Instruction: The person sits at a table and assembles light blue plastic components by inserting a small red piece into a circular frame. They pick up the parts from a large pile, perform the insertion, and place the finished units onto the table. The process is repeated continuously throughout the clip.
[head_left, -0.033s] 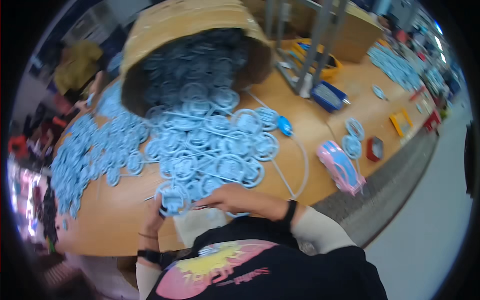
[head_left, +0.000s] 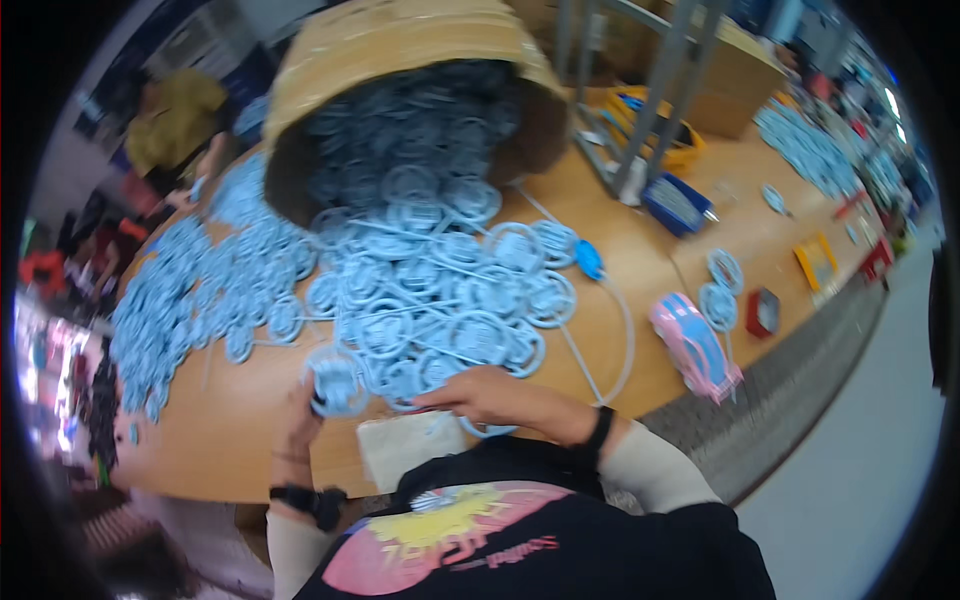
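Spilling from a tipped cardboard box, a blue ring pile covers the desk. At the near edge, the left hand pinches one ring; the right hand lies flat, fingers loosely together, on the pile's edge.

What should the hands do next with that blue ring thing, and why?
Probably lift the light blue ring clear of the pile of blue rings. The left hand already grips it at the pile's near edge, while the right hand rests flat on neighbouring pieces, seemingly pinning them. Thin stalks link many rings, so a slow pull may avoid dragging others.
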